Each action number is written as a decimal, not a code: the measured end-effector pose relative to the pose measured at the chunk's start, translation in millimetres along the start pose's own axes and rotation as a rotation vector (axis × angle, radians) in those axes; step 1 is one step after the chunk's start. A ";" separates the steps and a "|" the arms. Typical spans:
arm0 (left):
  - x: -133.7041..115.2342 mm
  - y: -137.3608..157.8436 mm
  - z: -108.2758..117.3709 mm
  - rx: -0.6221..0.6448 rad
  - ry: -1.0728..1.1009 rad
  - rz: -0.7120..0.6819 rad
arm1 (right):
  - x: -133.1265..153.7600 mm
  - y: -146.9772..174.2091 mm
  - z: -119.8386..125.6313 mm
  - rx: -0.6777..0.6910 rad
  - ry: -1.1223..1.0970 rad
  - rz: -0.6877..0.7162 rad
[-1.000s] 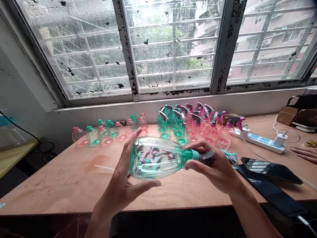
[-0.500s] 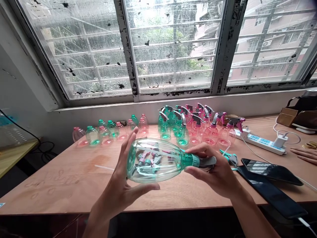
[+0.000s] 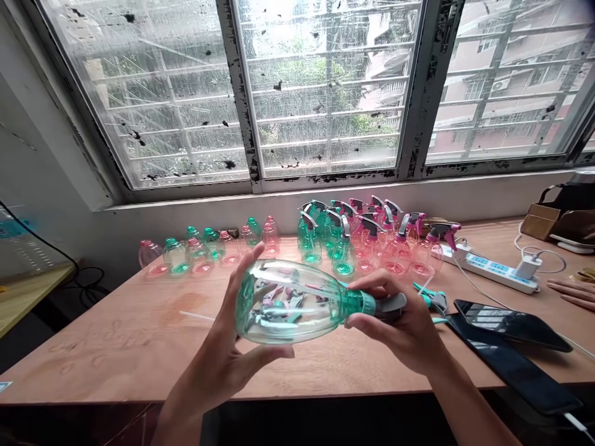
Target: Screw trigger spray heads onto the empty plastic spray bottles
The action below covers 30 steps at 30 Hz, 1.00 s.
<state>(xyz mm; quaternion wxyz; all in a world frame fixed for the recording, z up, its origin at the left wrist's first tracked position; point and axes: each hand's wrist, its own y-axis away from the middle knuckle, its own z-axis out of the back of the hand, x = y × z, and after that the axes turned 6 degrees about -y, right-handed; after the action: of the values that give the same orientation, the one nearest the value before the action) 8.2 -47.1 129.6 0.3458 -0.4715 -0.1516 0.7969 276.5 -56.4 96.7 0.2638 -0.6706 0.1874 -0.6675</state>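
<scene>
A clear green spray bottle (image 3: 320, 282) lies sideways in the air above the table's front part, its base to the left and its neck to the right. My left hand (image 3: 227, 353) cups the base, thumb below and fingers behind. With thumb and fingers, my right hand (image 3: 404, 334) grips the green collar and grey trigger of its spray head (image 3: 369, 303). A pale dip tube shows inside the bottle. Through its clear wall I see several loose spray heads (image 3: 279, 305) in pink, green and grey, lying on the table.
Open green and pink bottles (image 3: 174, 257) stand at the back left. Several bottles with spray heads (image 3: 344, 251) stand at the back middle. To the right are a loose green spray head (image 3: 434, 300), a power strip (image 3: 493, 271), two dark phones (image 3: 511, 325) and another person's hand (image 3: 574, 291).
Both hands keep their hold on the bottle, which has shifted only very slightly. The whole view has moved a little.
</scene>
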 end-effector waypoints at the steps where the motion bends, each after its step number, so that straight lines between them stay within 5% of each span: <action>1: 0.8 1.2 0.3 0.016 0.022 -0.032 | -0.1 -0.1 -0.6 -0.004 -0.039 -0.005; 8: -1.1 1.2 2.0 0.016 0.116 0.004 | 3.3 1.9 -7.2 0.010 0.015 0.060; 16: 7.5 3.6 5.9 -0.043 -0.107 -0.071 | 0.8 -0.7 -6.5 0.000 -0.144 -0.060; 23: 0.6 -2.1 1.9 0.056 0.032 0.066 | 3.5 -1.3 -6.1 0.007 -0.011 -0.017; 30: 4.0 3.0 2.5 -0.031 -0.086 -0.027 | 2.4 -1.8 -6.1 0.020 -0.093 -0.038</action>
<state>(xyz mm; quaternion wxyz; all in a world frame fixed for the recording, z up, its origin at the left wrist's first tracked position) 3.6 -46.3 126.5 0.3423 -0.4401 -0.1852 0.8092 270.4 -57.1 99.5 0.2661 -0.7018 0.1553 -0.6423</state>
